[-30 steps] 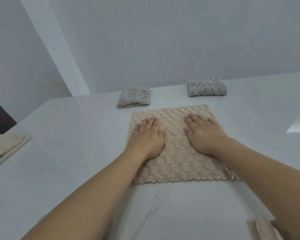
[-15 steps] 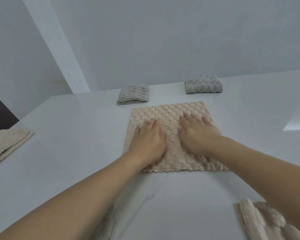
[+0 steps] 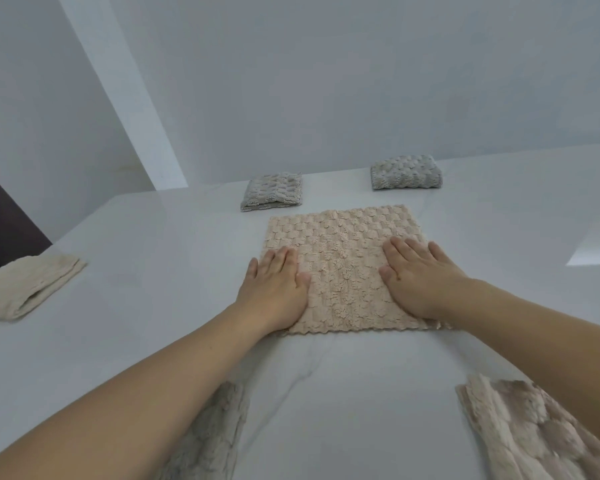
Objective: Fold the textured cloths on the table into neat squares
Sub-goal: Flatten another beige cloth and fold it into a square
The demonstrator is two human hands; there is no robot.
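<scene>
Beige cloth (image 3: 343,268) flat on desk (image 3: 153,244), just nearer me than the two folded grey cloths (image 3: 272,192). My left hand (image 3: 274,292) and right hand (image 3: 420,278), fingers straight, gripping nothing, press its left and right halves. Near edge closest to both wrists; I judge the fold goes from there, away from me.

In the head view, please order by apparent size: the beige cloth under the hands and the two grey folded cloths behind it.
1. Beige cloth, clearly largest.
2. The two grey folded cloths, left and right, look alike; unranked.

I see my left hand (image 3: 274,292) and right hand (image 3: 420,278) flat on the spread cloth (image 3: 343,268) mid-tabletop (image 3: 153,271); two folded cloths (image 3: 272,196) lie behind it.
</scene>
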